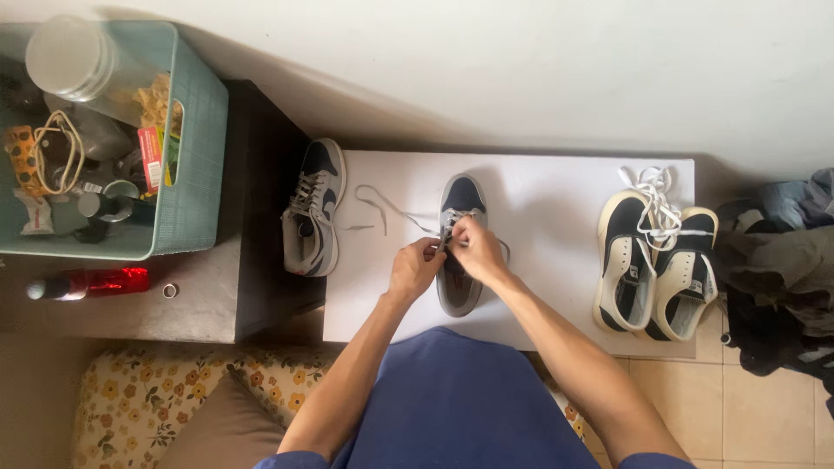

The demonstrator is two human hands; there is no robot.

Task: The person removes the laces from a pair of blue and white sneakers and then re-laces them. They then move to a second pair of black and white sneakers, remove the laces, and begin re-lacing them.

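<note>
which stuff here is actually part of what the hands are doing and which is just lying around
In hand:
- left hand and right hand, both on the grey lace
- navy and grey shoe on the white board
- its matching shoe at the board's edge

Lying about:
- cream and navy shoe pair
- teal basket of clutter
- red bottle
- clothes heap

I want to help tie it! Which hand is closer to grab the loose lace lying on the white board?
Probably the left hand. The loose lace trails off to the left of the navy shoe, on that hand's side. The right hand sits over the shoe, pinching the laces there, and would have to cross over.
</note>
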